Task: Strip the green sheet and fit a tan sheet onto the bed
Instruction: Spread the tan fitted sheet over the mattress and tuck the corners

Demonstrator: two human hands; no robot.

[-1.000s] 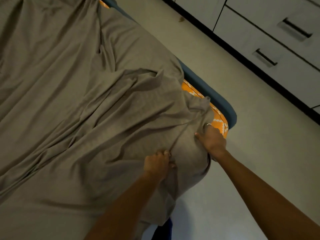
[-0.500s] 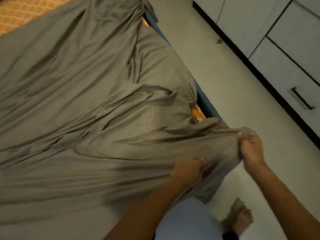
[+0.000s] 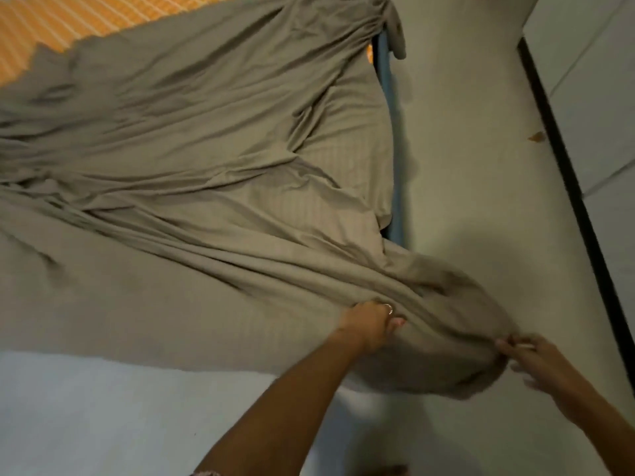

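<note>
Here the left hand (image 3: 366, 326) bunches a fold of the tan sheet (image 3: 192, 187) in a curled grip near the bed's foot corner. The right hand (image 3: 539, 364), out over the floor (image 3: 464, 166), pinches the sheet's stretched corner between fingertips, the other fingers spread. The sheet lies rumpled across the bed, pulled past the blue frame (image 3: 395, 207). Farther off, the orange mattress (image 3: 44, 32) shows bare at the head end. White cabinets (image 3: 591, 97) line the wall.
</note>
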